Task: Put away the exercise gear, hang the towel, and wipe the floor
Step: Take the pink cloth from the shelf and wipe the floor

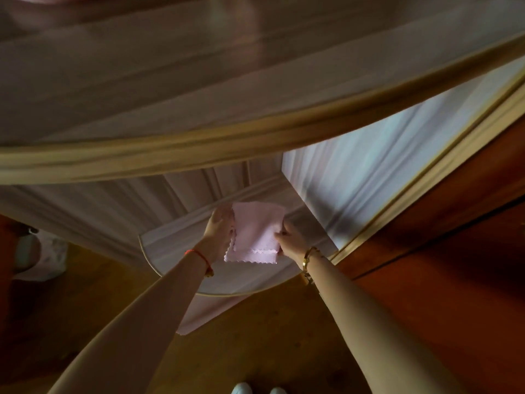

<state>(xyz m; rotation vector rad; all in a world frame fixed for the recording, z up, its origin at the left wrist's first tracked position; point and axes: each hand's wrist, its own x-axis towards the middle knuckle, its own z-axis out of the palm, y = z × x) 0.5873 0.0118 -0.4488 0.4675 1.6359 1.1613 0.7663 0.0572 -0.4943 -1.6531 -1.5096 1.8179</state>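
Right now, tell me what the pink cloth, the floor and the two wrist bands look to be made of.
Pink cloth: soft matte fabric, perhaps microfibre; it folds limply and its edges are zigzag-cut. Floor: wood or a wood-look surface, warm brown with a faint sheen; the blur leaves it open. Red band: thin cord or thread, matte. Gold band: likely polished metal; it holds a rigid curve and glints.

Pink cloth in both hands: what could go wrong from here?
1. The small pink scallop-edged cloth is held only by its side edges, by the left hand and right hand; releasing either could drop it onto the brown wooden floor.
2. The sheer white drape hangs behind it; the cloth might snag.
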